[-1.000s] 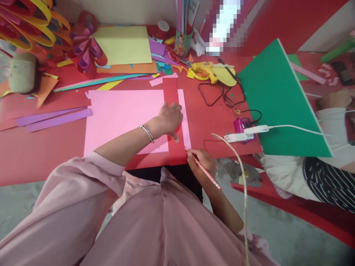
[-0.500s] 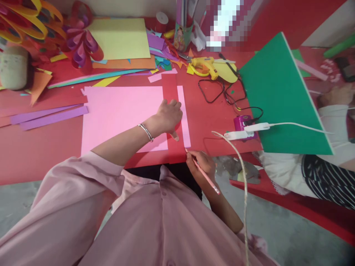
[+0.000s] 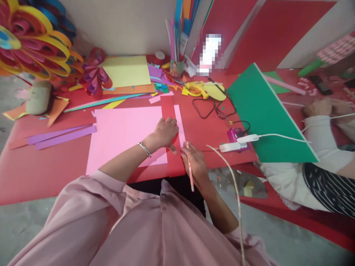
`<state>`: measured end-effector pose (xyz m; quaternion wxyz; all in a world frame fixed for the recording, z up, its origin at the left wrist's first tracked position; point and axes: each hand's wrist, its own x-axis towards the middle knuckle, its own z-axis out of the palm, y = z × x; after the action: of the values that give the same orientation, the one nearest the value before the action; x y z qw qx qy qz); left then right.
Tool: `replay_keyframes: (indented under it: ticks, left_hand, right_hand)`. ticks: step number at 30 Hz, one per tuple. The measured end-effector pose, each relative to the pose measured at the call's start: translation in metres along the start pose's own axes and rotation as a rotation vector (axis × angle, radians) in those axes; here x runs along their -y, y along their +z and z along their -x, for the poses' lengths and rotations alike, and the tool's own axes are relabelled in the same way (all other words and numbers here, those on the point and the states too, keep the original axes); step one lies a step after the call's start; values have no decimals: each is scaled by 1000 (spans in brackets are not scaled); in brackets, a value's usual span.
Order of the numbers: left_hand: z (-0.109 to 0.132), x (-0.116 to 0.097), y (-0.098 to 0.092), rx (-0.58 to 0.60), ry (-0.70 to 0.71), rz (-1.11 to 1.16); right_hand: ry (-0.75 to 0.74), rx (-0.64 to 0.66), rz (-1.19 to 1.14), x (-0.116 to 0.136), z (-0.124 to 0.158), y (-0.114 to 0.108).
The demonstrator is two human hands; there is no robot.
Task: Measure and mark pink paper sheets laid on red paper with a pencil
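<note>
A pink sheet [image 3: 126, 136] lies on the red table [image 3: 63, 170]. Across its right part runs a red strip [image 3: 168, 105], front to back, with a narrow band of pink showing to its right. My left hand [image 3: 165, 133] presses on the strip with the palm down, thumb pointing toward me; it is open. Beside the strip's near right edge, my right hand [image 3: 195, 162] is closed on a pink pencil [image 3: 190, 170], whose rear end points toward me. The pencil's tip is hard to make out near the fingers.
Purple strips [image 3: 66, 138] lie left of the sheet. Behind are paper scraps, a yellow glue gun [image 3: 198, 88] with a looped black cable, and a cup [image 3: 176, 68]. At right, a green board [image 3: 273, 122] stands near a power strip [image 3: 234, 146]; a co-worker's hands [image 3: 318, 107] are beyond.
The view has tilted up, showing more of the wall. My right hand has shifted up along the strip's edge, and the pencil stands more upright. My left hand stays on the strip.
</note>
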<state>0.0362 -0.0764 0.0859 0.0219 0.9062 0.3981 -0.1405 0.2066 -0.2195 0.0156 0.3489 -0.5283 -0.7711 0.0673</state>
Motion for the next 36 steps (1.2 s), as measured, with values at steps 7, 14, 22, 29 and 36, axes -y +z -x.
replay_keyframes:
  ticks: [7, 14, 22, 29, 36]
  left_hand:
    - [19, 6, 25, -284, -53, 197]
    - [29, 7, 69, -374, -89, 212]
    - [50, 27, 80, -361, -83, 217]
    - [53, 25, 79, -377, -100, 211]
    - [55, 27, 77, -383, -76, 240]
  right_hand:
    - [34, 84, 86, -14, 0, 20]
    - [14, 56, 105, -15, 1, 21]
    - [13, 54, 94, -14, 1, 20]
    - [10, 24, 84, -13, 0, 21]
    - [-2, 4, 92, -10, -3, 19]
